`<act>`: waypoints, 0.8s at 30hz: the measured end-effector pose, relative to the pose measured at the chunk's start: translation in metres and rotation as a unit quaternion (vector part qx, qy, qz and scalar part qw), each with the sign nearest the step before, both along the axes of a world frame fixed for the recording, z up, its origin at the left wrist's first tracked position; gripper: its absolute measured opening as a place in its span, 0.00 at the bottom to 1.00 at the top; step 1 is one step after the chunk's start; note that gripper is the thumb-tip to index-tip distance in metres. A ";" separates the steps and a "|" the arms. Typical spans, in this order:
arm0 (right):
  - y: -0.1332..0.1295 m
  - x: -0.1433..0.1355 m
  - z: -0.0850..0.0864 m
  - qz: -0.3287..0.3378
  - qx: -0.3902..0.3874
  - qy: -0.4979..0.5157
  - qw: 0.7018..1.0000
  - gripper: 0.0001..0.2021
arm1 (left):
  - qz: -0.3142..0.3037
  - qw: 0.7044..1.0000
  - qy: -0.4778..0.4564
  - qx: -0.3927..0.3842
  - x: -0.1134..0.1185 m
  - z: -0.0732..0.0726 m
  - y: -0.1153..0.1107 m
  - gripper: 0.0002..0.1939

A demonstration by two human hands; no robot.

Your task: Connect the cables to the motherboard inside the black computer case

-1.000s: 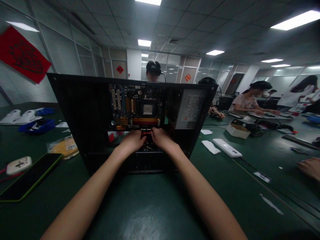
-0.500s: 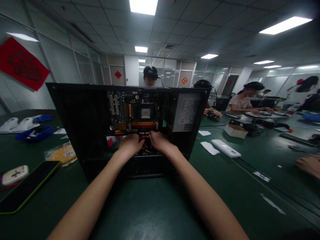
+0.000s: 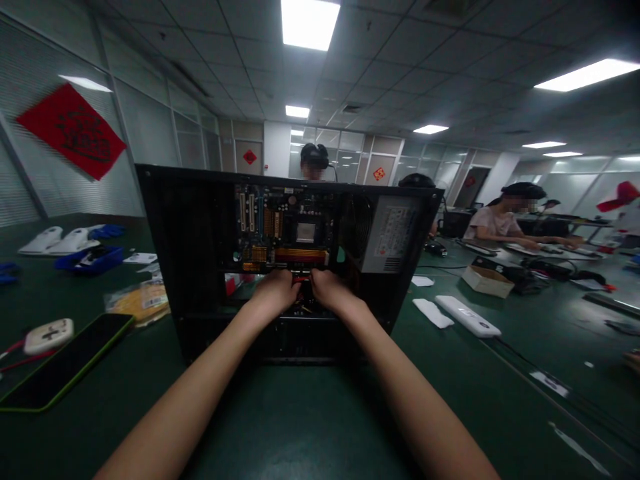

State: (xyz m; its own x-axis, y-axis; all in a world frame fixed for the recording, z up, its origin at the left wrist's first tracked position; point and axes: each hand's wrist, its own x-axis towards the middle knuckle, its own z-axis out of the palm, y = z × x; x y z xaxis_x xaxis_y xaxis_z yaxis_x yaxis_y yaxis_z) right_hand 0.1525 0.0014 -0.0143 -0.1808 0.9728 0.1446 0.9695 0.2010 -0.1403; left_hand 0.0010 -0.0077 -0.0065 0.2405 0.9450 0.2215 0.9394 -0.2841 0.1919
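An open black computer case [image 3: 193, 327] stands on the table in front of me. Inside are a motherboard [image 3: 323, 213], a power supply [image 3: 394, 233] with a label, and a dark fan [image 3: 356, 227]. Both hands reach into the case, just below the motherboard's lower edge. My left hand [image 3: 275, 288] has bent, closed fingers at red and dark cables [image 3: 304, 293]. Close beside it, my right hand [image 3: 329, 288] is closed too, its fingertips turned inward and partly hidden. What lies between the right fingers I cannot make out.
To the left lie a phone [image 3: 70, 360], a yellow item in a clear bag [image 3: 140, 303] and a blue tray [image 3: 90, 260]. A white power strip [image 3: 467, 315] and an open cardboard box [image 3: 486, 281] are on the right. Other people sit across the table.
The view has turned slightly left and up, so the scene sits further right and lower. Both hands remain at the same spot in the case, with slight finger shifts.
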 end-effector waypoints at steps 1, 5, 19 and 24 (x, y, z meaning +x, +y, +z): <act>0.001 0.001 0.000 0.003 -0.001 0.002 1.000 0.14 | 0.010 1.000 0.002 -0.002 0.000 0.001 -0.001 0.19; 0.005 0.005 -0.002 0.019 0.002 0.005 1.000 0.13 | 0.022 1.000 -0.005 -0.019 -0.001 0.002 -0.003 0.21; -0.001 0.008 -0.001 0.038 0.016 0.013 0.999 0.15 | -0.024 0.999 -0.017 -0.023 -0.006 -0.004 0.008 0.18; -0.006 0.004 0.002 0.015 0.000 0.022 1.000 0.16 | -0.027 0.999 -0.001 -0.018 -0.006 -0.005 0.008 0.17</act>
State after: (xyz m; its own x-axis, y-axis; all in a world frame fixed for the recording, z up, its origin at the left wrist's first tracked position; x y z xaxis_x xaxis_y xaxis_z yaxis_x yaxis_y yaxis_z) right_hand 0.1568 -0.0046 -0.0122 -0.2026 0.9672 0.1532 0.9563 0.2291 -0.1817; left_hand -0.0047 -0.0001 -0.0118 0.2905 0.9383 0.1878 0.9225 -0.3267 0.2057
